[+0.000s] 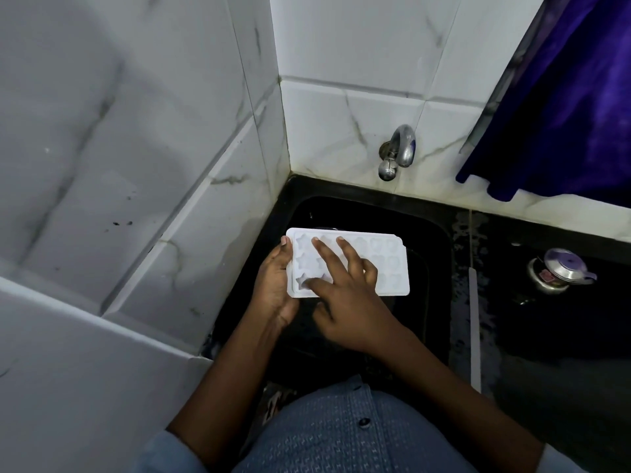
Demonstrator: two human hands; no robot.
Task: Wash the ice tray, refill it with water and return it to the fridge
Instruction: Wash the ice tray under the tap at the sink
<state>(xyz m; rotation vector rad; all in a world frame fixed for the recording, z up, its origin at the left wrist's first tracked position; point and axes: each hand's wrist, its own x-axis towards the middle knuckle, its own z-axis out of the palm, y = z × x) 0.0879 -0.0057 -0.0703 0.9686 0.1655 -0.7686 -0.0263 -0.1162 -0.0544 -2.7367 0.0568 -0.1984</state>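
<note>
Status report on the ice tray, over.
Left hand grips ice tray; right hand flat on top. Held over sink. Nothing blocking tap.

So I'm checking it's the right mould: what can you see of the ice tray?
The ice tray looks like white plastic, a round-cornered rectangle with three rows of star and heart-shaped hollows facing up. It is held about level over the black sink. The left hand grips its left end; the right hand rests spread fingers on top.
</note>
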